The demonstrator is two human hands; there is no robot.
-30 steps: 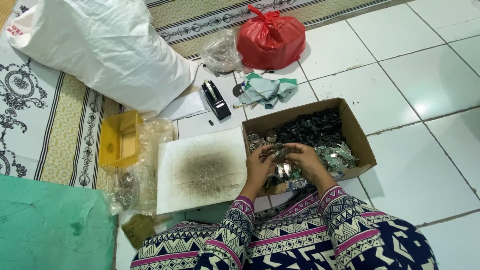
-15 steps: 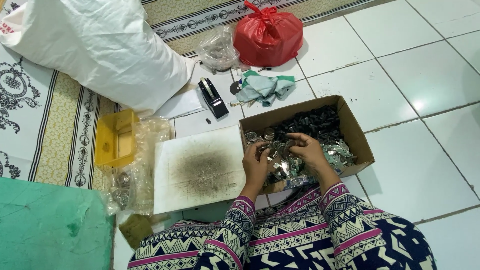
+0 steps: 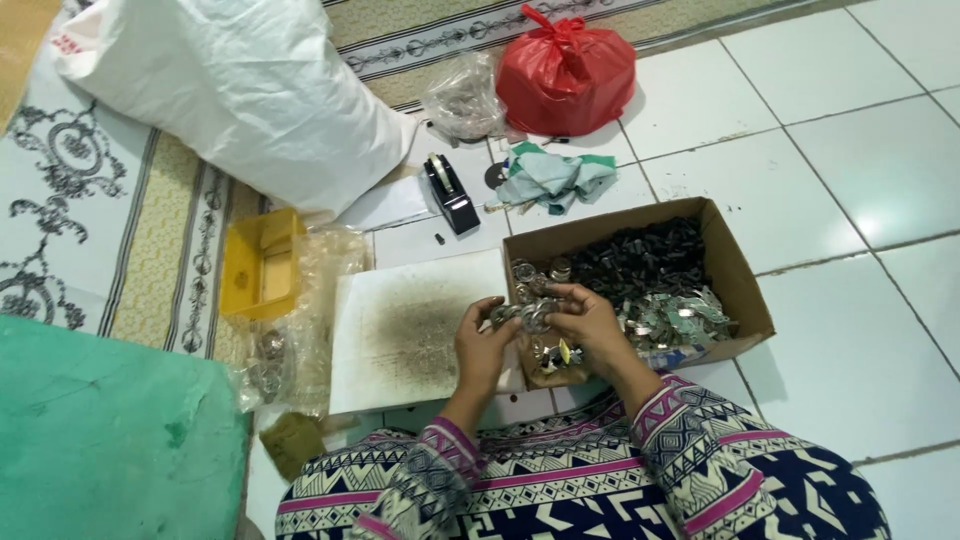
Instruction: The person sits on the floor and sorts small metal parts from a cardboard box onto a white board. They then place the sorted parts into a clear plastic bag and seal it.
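While both hands work over the near left corner of the box, the scene runs largest to smallest as follows. White tiled floor [image 3: 850, 160] takes the right and far side; a patterned mat [image 3: 90, 200] covers the left. Big white sack [image 3: 240, 90] lies far left across the mat. Green cloth-covered surface [image 3: 100, 440] sits near left. Open cardboard box [image 3: 735, 265] rests on the tiles at centre right, filled with dark small parts [image 3: 640, 255] on the far side and shiny metal pieces [image 3: 675, 320] on the near side. White board [image 3: 410, 330], smudged dark at its middle, lies just left of the box, touching it. Red plastic bag [image 3: 565, 70], knotted, stands far centre. Yellow tray [image 3: 262, 262] sits left of the board, beside clear plastic bags [image 3: 320, 290]. Crumpled green-white cloth [image 3: 555, 178] lies beyond the box. Black tape dispenser [image 3: 450, 192] sits left of the cloth.

Left hand [image 3: 482, 345] and right hand [image 3: 590, 325] meet, fingers curled, together pinching a small cluster of metal pieces [image 3: 530, 315] just above the box's near left corner.
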